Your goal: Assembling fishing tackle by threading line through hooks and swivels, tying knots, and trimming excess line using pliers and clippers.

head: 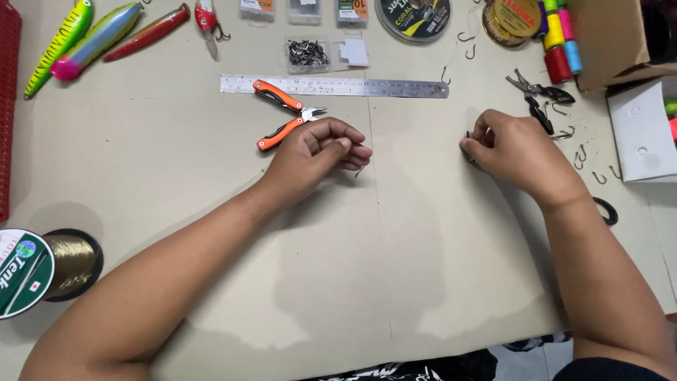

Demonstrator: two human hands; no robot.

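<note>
A: We start at the small dark fishing hook (468, 144), right of the frame's centre. Our right hand (518, 152) has its fingertips pinched shut on it, low over the tan tabletop (395, 282).

B: And our left hand (319, 152) sits just left of centre, fingers curled in with thumb pressed against forefinger. We see a short thin dark sliver below its fingertips, but we cannot tell whether the hand grips it, or what it is. The two hands are well apart.

A: Just above the left hand lie the orange-handled folding pliers (282, 116), handles spread, nose pointing right. Above those, the steel ruler (333, 86) stretches across the upper middle.

B: Near the right hand, toward the upper right, we see black-handled pliers (539, 95) and several loose hooks (585, 156) scattered on the surface.

A: Further out along the top edge: a clear box of small hooks (308, 54), a round spool of line (413, 17) and a gold-coloured tin (511, 17).

B: Coloured thread spools (560, 39) stand beside a cardboard box (606, 35) in the upper right corner, with a white box (645, 130) below it.

A: In the upper left we have long painted fishing lures (99, 35), green, yellow, pink and red, and a smaller red-headed one (206, 17).

B: At the lower left edge rests a large spool of line (42, 271) with a green and white label.
</note>
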